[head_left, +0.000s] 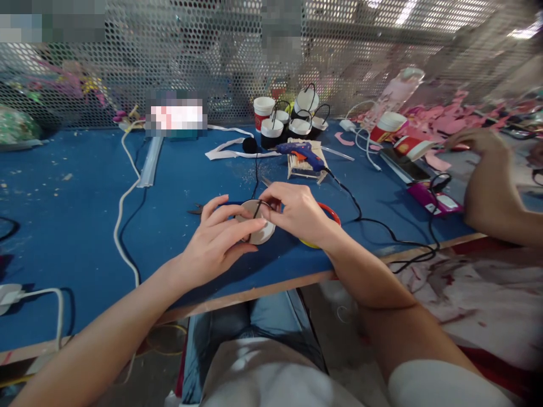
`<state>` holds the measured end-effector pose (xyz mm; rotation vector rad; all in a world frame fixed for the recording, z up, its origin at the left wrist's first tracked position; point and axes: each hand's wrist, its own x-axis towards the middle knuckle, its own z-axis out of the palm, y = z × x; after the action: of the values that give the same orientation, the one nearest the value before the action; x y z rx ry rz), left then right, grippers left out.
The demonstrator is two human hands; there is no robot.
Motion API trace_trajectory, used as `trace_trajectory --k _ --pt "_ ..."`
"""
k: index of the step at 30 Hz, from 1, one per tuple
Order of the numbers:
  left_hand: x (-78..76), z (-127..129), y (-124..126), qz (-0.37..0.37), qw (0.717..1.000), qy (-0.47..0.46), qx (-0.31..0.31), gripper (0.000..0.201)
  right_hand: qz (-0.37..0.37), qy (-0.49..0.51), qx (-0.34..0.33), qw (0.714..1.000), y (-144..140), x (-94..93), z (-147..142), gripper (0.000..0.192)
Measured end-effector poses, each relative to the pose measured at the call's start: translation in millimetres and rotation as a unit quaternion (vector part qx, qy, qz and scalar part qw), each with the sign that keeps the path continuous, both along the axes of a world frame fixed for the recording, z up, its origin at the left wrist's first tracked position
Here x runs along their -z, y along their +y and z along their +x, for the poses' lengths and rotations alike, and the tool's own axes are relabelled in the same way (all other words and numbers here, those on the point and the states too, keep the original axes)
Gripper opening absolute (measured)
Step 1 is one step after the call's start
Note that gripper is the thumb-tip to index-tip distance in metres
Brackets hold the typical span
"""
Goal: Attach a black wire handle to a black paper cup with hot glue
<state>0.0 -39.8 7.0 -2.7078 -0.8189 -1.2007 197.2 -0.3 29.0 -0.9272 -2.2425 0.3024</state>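
Observation:
My left hand (220, 234) cradles a small white paper cup (266, 232) lying on its side, its open end turned toward me. My right hand (297, 212) pinches a thin black wire (257, 208) that arcs across the cup's rim. Both hands hover just above the blue table (76, 226), near its front edge. Under my right wrist lies a red and yellow ring-shaped object (333, 213), mostly hidden.
A blue glue gun (301, 151) rests on a wooden stick stand, its black cord trailing right. Several cups with black wire handles (297, 121) stand behind it. White cable (123, 209) runs at left. Another person's arm (487, 181) reaches in at right among pink scraps.

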Motion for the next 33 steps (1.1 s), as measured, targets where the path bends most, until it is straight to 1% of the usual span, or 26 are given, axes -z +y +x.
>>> trace_trajectory --k 4,10,12,14,16,17,22,27,33 --pt "1.7 -0.6 1.2 -0.009 1.0 -0.019 0.0 0.042 -0.016 -0.007 -0.004 1.0 0.7 0.0 -0.4 0.006" --pt "3.7 -0.6 1.9 -0.057 0.997 -0.056 0.005 0.05 -0.041 -0.01 -0.006 0.999 0.5 -2.2 -0.7 0.004" --pt "4.8 -0.2 1.6 -0.08 0.994 -0.068 0.005 0.06 -0.049 -0.007 0.005 0.999 0.5 -2.1 -1.7 0.002" --pt "6.1 0.1 1.4 -0.1 0.992 -0.078 0.004 0.074 -0.064 -0.002 0.021 0.998 0.8 -1.2 -3.0 0.005" --pt "6.9 0.3 1.5 -0.113 0.991 -0.075 0.001 0.081 -0.077 0.001 0.034 0.996 1.3 0.4 -4.3 0.006" --pt "6.9 0.3 1.6 -0.117 0.991 -0.066 0.0 0.08 -0.081 0.0 0.036 0.996 1.6 1.3 -4.7 0.006" --pt "3.3 -0.5 2.2 -0.12 0.993 -0.008 -0.019 0.061 -0.065 -0.013 0.027 0.997 3.4 4.3 -4.1 0.006" --pt "0.0 -1.4 2.7 -0.129 0.991 0.025 -0.008 0.062 -0.049 -0.026 0.017 0.998 4.7 6.2 -2.8 0.006" --pt "-0.1 -3.2 3.8 -0.142 0.989 0.052 0.002 0.056 -0.039 -0.039 0.012 0.998 5.5 8.7 -3.1 0.007"
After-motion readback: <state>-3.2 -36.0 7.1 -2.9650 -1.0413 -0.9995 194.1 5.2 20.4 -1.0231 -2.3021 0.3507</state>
